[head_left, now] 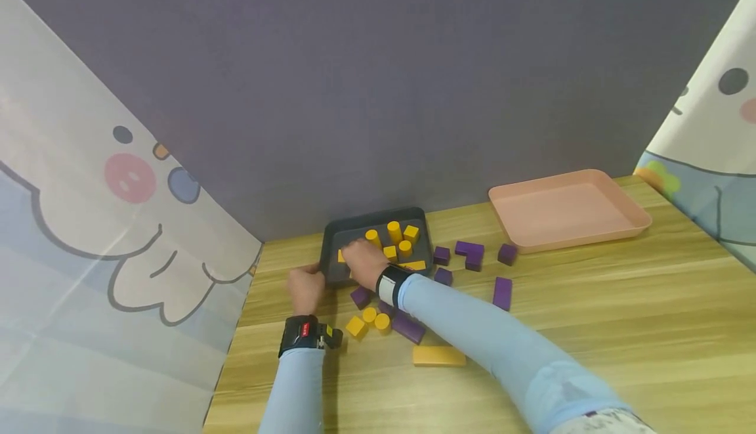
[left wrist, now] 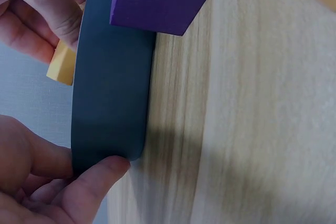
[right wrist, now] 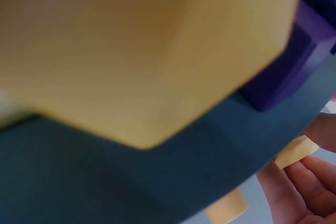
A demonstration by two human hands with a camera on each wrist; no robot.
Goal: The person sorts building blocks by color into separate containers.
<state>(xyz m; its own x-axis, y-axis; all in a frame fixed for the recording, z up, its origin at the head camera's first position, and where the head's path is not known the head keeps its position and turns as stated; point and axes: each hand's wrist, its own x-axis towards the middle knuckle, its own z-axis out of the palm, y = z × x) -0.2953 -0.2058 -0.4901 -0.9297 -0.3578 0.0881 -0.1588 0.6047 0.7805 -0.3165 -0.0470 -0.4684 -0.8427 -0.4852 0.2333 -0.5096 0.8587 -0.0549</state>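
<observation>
My left hand (head_left: pixel 306 289) pinches the near left corner of a dark tray (head_left: pixel 333 280); the left wrist view shows its thumb and fingers around the tray's wall (left wrist: pixel 107 93). Over the tray's near side, my right hand (head_left: pixel 366 264) pinches a small yellow block (right wrist: pixel 296 151) between thumb and fingers, inside the wall. Within the tray stand several yellow pieces, among them a tall cylinder (head_left: pixel 394 231), a cube (head_left: pixel 411 234) and a flat bar (head_left: pixel 413 265). A purple block (left wrist: pixel 157 3) sits right outside the near wall.
Purple blocks lie right of the tray, including an L-shaped piece (head_left: pixel 470 252) and a bar (head_left: pixel 503 293). In front are a yellow cube (head_left: pixel 357 327), yellow cylinders (head_left: pixel 382 323) and a yellow bar (head_left: pixel 440 356). A pink tray (head_left: pixel 569 211) stands at the back right, by the grey wall (head_left: pixel 378 92).
</observation>
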